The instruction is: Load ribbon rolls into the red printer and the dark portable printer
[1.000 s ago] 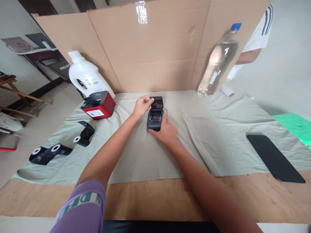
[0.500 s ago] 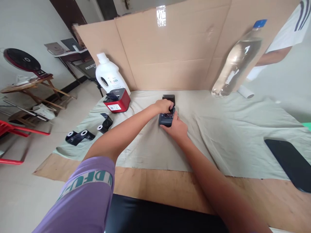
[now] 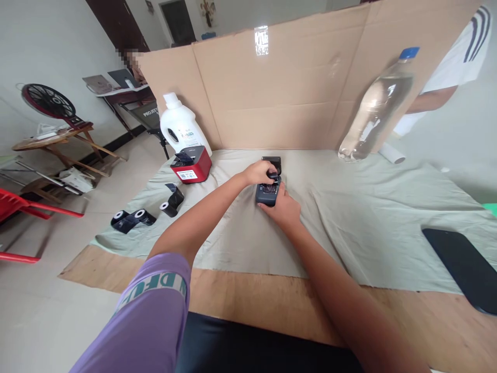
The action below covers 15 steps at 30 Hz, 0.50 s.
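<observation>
A small dark label printer [image 3: 267,198] stands on the cloth with its lid [image 3: 271,160] raised at the far side. My right hand [image 3: 286,206] is wrapped round its right side and near corner. From the left, my left hand [image 3: 259,172] reaches over the opened top, its fingers pinched on a dark piece at the opening. That piece looks like a small black roll, but the fingers partly cover it. To the left lie ribbon rolls [image 3: 144,217] with black film trailing from them, and another black roll [image 3: 169,208] beside them.
A red box-shaped device [image 3: 194,168] and a white jug [image 3: 181,127] stand at the back left. A tilted water bottle [image 3: 375,111] leans on the cardboard screen [image 3: 279,98]. A phone [image 3: 462,267] lies at right. Behind the screen is a person's sleeve [image 3: 462,62].
The view has shifted slightly, so the scene sits a little lower. My left fingers have shifted slightly over the printer's opening; my right hand keeps its hold.
</observation>
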Each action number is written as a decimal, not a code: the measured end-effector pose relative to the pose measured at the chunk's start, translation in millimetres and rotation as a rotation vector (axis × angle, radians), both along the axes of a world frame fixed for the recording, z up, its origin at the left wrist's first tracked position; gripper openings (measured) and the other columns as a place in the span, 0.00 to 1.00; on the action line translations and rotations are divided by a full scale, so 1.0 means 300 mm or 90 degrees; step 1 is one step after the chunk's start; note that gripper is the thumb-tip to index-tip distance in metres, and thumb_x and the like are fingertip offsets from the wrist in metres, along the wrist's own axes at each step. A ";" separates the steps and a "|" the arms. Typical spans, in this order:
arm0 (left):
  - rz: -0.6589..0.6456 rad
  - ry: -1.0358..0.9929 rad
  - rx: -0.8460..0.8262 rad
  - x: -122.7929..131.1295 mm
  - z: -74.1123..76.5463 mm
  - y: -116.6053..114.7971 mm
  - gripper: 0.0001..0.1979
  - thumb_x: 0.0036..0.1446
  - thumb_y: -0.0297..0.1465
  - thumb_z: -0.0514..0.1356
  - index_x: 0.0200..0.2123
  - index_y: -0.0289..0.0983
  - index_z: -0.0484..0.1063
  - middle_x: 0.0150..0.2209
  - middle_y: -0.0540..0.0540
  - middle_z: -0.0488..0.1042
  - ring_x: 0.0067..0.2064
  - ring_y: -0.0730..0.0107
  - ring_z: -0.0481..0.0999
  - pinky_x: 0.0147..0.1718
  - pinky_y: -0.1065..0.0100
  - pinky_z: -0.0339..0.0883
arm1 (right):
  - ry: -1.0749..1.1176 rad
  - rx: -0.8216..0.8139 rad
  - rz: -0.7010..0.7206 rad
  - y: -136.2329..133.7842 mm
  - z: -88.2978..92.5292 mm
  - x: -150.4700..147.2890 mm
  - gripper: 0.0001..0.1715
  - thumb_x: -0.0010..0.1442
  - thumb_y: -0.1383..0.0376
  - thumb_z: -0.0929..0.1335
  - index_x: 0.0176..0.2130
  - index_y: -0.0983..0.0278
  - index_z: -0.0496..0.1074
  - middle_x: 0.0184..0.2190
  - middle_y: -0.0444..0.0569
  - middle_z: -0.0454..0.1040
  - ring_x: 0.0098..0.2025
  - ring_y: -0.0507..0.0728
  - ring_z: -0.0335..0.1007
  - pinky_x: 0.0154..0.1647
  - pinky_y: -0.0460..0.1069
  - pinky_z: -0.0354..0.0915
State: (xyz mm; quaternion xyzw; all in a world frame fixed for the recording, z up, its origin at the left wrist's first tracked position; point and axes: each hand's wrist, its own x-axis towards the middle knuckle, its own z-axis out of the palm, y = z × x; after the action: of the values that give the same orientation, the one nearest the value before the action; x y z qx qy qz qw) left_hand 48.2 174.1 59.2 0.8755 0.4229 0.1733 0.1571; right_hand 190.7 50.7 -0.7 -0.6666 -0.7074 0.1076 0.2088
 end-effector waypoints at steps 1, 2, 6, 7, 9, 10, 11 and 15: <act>-0.003 -0.048 0.012 -0.008 0.003 -0.005 0.15 0.45 0.29 0.66 0.40 0.36 0.78 0.40 0.47 0.77 0.40 0.66 0.75 0.40 0.69 0.67 | -0.002 -0.003 -0.001 -0.001 0.002 0.000 0.63 0.57 0.41 0.70 0.71 0.74 0.44 0.60 0.68 0.69 0.52 0.69 0.74 0.46 0.55 0.68; 0.006 -0.103 0.025 -0.019 0.007 -0.012 0.14 0.45 0.29 0.66 0.39 0.36 0.77 0.40 0.47 0.76 0.39 0.68 0.74 0.39 0.69 0.67 | -0.005 -0.007 0.000 -0.002 0.005 0.000 0.63 0.57 0.41 0.70 0.71 0.74 0.43 0.60 0.68 0.69 0.52 0.69 0.74 0.46 0.55 0.68; 0.173 -0.348 0.092 -0.121 0.010 -0.074 0.14 0.50 0.31 0.67 0.41 0.37 0.70 0.38 0.50 0.74 0.32 0.75 0.69 0.34 0.72 0.64 | -0.012 -0.010 -0.002 -0.006 0.013 -0.001 0.62 0.57 0.42 0.70 0.72 0.73 0.43 0.59 0.68 0.70 0.52 0.69 0.74 0.45 0.55 0.69; 0.239 -0.397 0.112 -0.164 0.004 -0.099 0.14 0.52 0.32 0.66 0.41 0.38 0.67 0.37 0.51 0.73 0.32 0.76 0.69 0.33 0.73 0.64 | -0.010 -0.007 -0.004 -0.007 0.014 -0.002 0.61 0.57 0.42 0.70 0.72 0.73 0.43 0.58 0.67 0.70 0.51 0.69 0.74 0.45 0.56 0.69; 0.368 -0.457 0.161 -0.266 -0.018 -0.164 0.16 0.54 0.33 0.66 0.42 0.39 0.64 0.36 0.51 0.72 0.33 0.75 0.72 0.33 0.73 0.64 | -0.008 -0.004 -0.008 -0.007 0.015 -0.002 0.62 0.57 0.42 0.70 0.71 0.72 0.44 0.57 0.67 0.71 0.50 0.70 0.75 0.44 0.56 0.69; 0.427 -0.461 0.190 -0.321 -0.031 -0.203 0.17 0.54 0.34 0.66 0.43 0.40 0.64 0.38 0.50 0.73 0.35 0.74 0.74 0.34 0.73 0.65 | -0.009 -0.005 -0.008 -0.007 0.015 -0.002 0.62 0.56 0.42 0.70 0.71 0.72 0.44 0.57 0.66 0.72 0.49 0.70 0.75 0.43 0.56 0.69; 0.483 -0.445 0.220 -0.377 -0.045 -0.245 0.17 0.55 0.35 0.66 0.43 0.40 0.64 0.39 0.49 0.74 0.37 0.72 0.75 0.36 0.72 0.66 | -0.011 -0.008 -0.008 -0.006 0.017 -0.003 0.62 0.56 0.42 0.70 0.72 0.71 0.44 0.57 0.67 0.72 0.49 0.70 0.75 0.43 0.56 0.69; 0.678 -0.221 0.247 -0.560 -0.101 -0.416 0.13 0.57 0.38 0.65 0.42 0.39 0.71 0.41 0.44 0.79 0.41 0.61 0.78 0.42 0.65 0.68 | -0.022 -0.019 -0.010 -0.008 0.024 -0.005 0.61 0.57 0.41 0.70 0.72 0.70 0.43 0.57 0.66 0.72 0.49 0.70 0.75 0.42 0.55 0.68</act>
State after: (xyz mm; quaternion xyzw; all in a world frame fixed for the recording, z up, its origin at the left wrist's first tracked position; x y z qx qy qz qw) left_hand -119.7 49.5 28.9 0.5143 0.7327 0.4432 -0.0473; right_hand 189.3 48.2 6.6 -0.6771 -0.7039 0.1052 0.1873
